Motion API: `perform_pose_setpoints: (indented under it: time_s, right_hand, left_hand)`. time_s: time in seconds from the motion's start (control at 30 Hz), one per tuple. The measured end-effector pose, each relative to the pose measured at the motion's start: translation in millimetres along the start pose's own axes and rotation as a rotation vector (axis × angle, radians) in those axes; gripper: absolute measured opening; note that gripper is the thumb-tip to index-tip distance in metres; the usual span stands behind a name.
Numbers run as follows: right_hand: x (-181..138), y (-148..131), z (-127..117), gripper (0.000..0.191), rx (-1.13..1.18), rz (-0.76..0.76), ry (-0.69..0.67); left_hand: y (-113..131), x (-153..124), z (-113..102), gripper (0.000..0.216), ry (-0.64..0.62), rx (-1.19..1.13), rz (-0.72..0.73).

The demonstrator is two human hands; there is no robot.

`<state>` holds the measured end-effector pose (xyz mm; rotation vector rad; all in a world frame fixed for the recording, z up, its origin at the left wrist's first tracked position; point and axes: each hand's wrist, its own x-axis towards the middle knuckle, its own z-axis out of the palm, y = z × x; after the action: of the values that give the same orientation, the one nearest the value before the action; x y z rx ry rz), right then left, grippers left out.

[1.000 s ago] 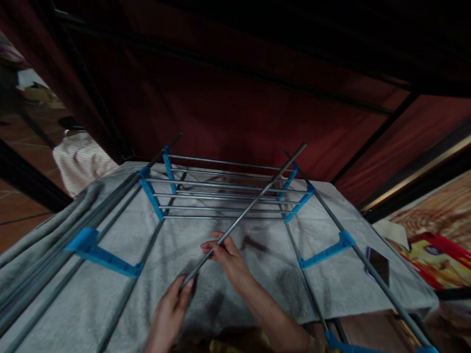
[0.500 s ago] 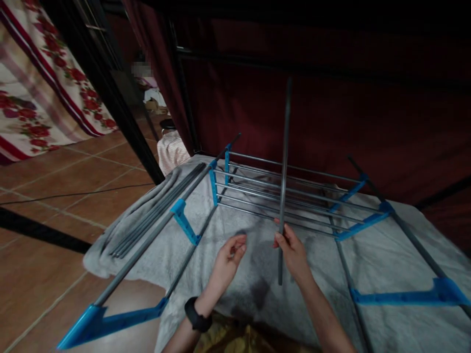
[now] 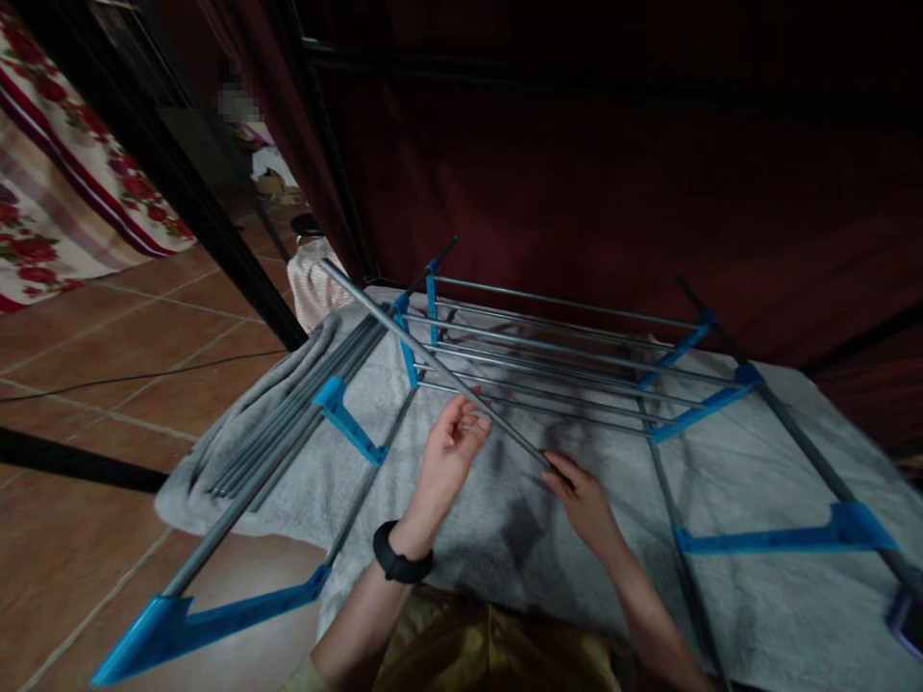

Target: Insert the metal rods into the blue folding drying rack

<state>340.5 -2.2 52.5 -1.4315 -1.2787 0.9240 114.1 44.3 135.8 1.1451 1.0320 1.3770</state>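
Note:
A long grey metal rod (image 3: 404, 336) slants from upper left down to my hands. My right hand (image 3: 587, 500) pinches its near end. My left hand (image 3: 448, 452), with a black wristband, curls its fingers around the rod's middle. Beneath lies a partly built rack (image 3: 548, 356) of grey rods and blue plastic brackets, resting on a grey towel (image 3: 519, 538). A blue bracket (image 3: 346, 428) stands just left of my left hand.
A bundle of loose grey rods (image 3: 288, 418) lies on the towel's left edge. Brown tiled floor (image 3: 93, 404) stretches to the left, crossed by a black cable. Dark red curtains hang behind. A flowered cloth (image 3: 43, 192) sits at far left. A dark phone edge (image 3: 910, 620) shows at right.
The rod swung from upright in my right hand to slanting left. My left hand, empty before, has closed around its middle. The view shifted slightly right.

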Motion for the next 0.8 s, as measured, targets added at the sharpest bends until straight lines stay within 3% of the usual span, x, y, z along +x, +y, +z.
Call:
perform_pose_setpoints:
  time_s: [0.23, 0.5, 0.57, 0.7, 0.8]
  right_hand:
    - [-0.4, 13.3, -12.1, 0.022, -0.143, -0.101, 0.042]
    - [1.4, 34.2, -37.4, 0.020, -0.229, -0.080, 0.352]
    - [-2.0, 44.0, -42.9, 0.025, -0.120, -0.015, 0.465]
    - [-8.5, 63.4, -51.4, 0.053, 0.293, 0.199, 0.769]
    - [-10.1, 72.4, -56.6, 0.041, 0.453, 0.283, 0.785]
  left_hand:
    - [-1.2, -1.5, 6.1, 0.033, 0.030, -0.046, -0.033]
    - [-12.9, -9.5, 14.9, 0.036, 0.123, -0.134, -0.104]
    - [-16.9, -12.1, 18.1, 0.037, 0.132, -0.169, -0.123]
    - [-22.6, -16.7, 22.4, 0.039, 0.161, -0.237, -0.157]
    - [-24.3, -20.0, 23.9, 0.040, 0.170, -0.270, -0.181]
